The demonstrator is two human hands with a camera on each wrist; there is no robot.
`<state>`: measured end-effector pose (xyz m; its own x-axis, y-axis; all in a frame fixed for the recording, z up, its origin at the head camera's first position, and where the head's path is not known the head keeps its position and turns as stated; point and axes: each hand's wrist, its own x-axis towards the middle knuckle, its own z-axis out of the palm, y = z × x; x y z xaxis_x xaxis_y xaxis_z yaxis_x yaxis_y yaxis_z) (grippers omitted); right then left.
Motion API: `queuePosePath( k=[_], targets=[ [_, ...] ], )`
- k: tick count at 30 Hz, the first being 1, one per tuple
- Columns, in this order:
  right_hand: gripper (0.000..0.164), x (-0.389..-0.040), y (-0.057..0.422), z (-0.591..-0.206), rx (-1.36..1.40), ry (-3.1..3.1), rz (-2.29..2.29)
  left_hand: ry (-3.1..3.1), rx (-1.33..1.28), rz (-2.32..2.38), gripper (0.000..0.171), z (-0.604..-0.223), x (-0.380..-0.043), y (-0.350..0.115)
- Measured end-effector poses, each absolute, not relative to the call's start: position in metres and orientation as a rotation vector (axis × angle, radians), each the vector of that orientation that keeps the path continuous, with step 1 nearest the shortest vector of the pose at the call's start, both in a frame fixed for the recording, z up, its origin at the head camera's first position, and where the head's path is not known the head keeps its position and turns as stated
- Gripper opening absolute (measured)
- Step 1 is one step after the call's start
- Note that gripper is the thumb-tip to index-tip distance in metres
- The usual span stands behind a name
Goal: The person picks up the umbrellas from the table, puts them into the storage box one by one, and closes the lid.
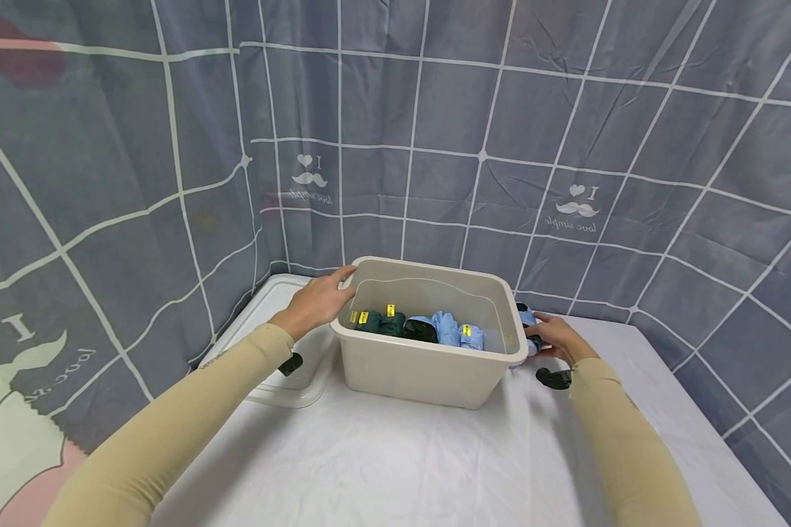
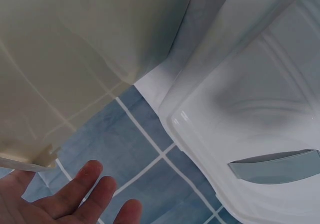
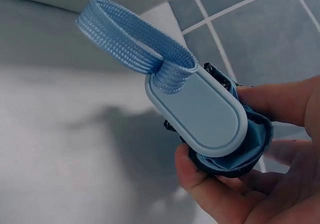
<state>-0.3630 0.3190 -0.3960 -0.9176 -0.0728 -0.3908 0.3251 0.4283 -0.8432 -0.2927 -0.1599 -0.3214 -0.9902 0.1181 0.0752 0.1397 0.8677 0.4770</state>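
Note:
My right hand (image 1: 556, 338) grips a light-blue folded umbrella (image 3: 200, 114) just outside the right end of a beige plastic box (image 1: 409, 377). In the right wrist view, the umbrella's flat oval handle end and woven wrist strap (image 3: 132, 43) point toward the camera, with fingers and thumb around the dark-edged cloth behind. At the box's far left corner, my left hand (image 1: 321, 298) touches the rim, its other fingers loosely extended in the left wrist view. Inside the box lie several rolled bundles with yellow tags: dark green ones (image 1: 392, 324) on the left, light-blue ones (image 1: 446, 328) on the right.
A white lid (image 1: 306, 388) with a grey handle (image 2: 277, 168) lies left of the box, under my left forearm. White cloth covers the table (image 1: 395, 468). A grey-blue checked curtain (image 1: 448, 110) hangs close behind and at both sides.

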Motion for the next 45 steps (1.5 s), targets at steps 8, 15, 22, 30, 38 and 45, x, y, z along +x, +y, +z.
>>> queuePosePath(
  k=[8, 15, 22, 30, 38, 45],
  targets=[
    [0.085, -0.36, 0.325, -0.372, 0.164, 2.382, -1.455, -2.998, -0.209, -0.768, 0.059, -0.321, -0.292, -0.161],
    [0.085, -0.359, 0.327, -0.351, 0.155, 2.415, -1.448, -2.997, -0.218, -0.775, 0.059, -0.321, -0.292, -0.16],
    [0.085, -0.351, 0.324, -0.326, 0.106, 2.426, -1.44, -2.997, -0.22, -0.77, 0.059, -0.321, -0.293, -0.16],
    [0.086, -0.344, 0.318, -0.298, 0.052, 2.465, -1.427, -2.997, -0.22, -0.755, 0.06, -0.32, -0.293, -0.16],
    [0.086, -0.339, 0.308, -0.276, 0.022, 2.464, -1.418, -2.989, -0.221, -0.752, 0.059, -0.32, -0.294, -0.16],
    [0.087, -0.334, 0.296, -0.259, -0.032, 2.475, -1.383, -2.995, -0.22, -0.751, 0.06, -0.32, -0.294, -0.16]
  ],
)
